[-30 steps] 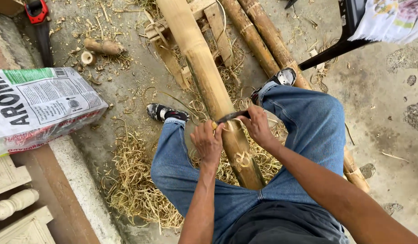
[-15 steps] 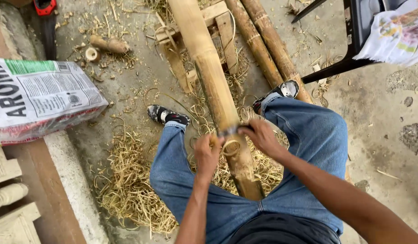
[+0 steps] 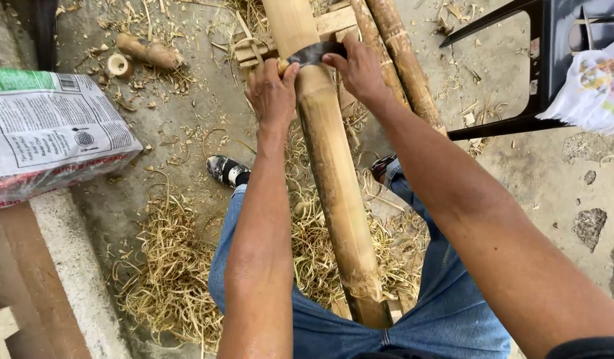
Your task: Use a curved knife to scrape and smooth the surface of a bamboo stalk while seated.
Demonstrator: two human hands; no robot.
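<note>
The blade [image 3: 315,53], a dark curved strip of metal, lies across the bamboo pole [image 3: 330,173] near the far end of the reach, and both hands hold it: the left hand [image 3: 272,93] has its grip closed round the blade's left end, fingers curled and pressed to the pole's side, while the right hand [image 3: 360,70] pinches the right end with thumb and fingers wrapped over it. The pole runs up from between the knees, resting at its far part on a small wooden frame [image 3: 327,23]; two thinner poles [image 3: 400,60] lie just beside it to the right. Judging by the pale, smooth surface below the blade and the thick heap of shavings [image 3: 167,266] on the floor on either side, much of the near length looks already scraped; the part beyond the blade is cut off by the picture's edge, so how much is left cannot be told. The blade's edge and any handles are hidden under the hands. A printed sack [image 3: 51,133] lies to the left, short bamboo offcuts [image 3: 144,53] near it, a black chair [image 3: 539,73] to the right, and one shoe [image 3: 227,169] shows beside the left arm
</note>
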